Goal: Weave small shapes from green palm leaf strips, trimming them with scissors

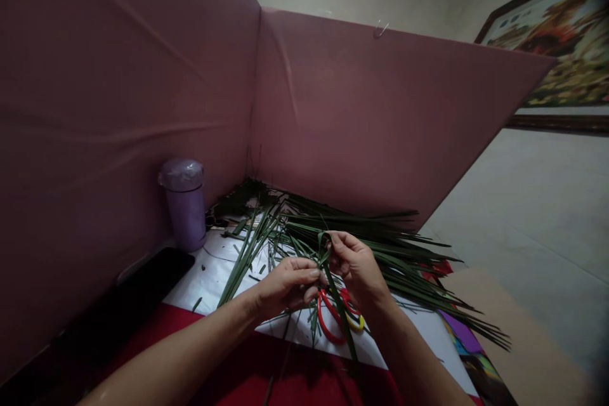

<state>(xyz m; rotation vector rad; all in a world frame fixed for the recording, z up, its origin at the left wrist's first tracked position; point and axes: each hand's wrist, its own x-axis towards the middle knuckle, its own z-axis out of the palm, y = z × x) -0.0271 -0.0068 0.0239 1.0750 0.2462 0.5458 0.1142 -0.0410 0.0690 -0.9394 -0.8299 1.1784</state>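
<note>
Both hands meet over the middle of the work surface around a long green leaf strip [339, 304]. My left hand [295, 280] pinches the folded part of the strip between thumb and fingers. Higher and to the right, my right hand [353, 260] grips a looped section of the same strip by its fingertips. One end of the strip hangs down toward the front edge. Just beneath the hands lie scissors [329, 323] with red and yellow handles, their blades hidden.
Long green leaves [404, 247] are heaped behind and right of my hands; a narrower bunch [250, 254] lies to the left. A purple bin [186, 212] with a plastic liner stands at left near a black flat object [162, 279]. Pink panels [361, 120] wall the back and left.
</note>
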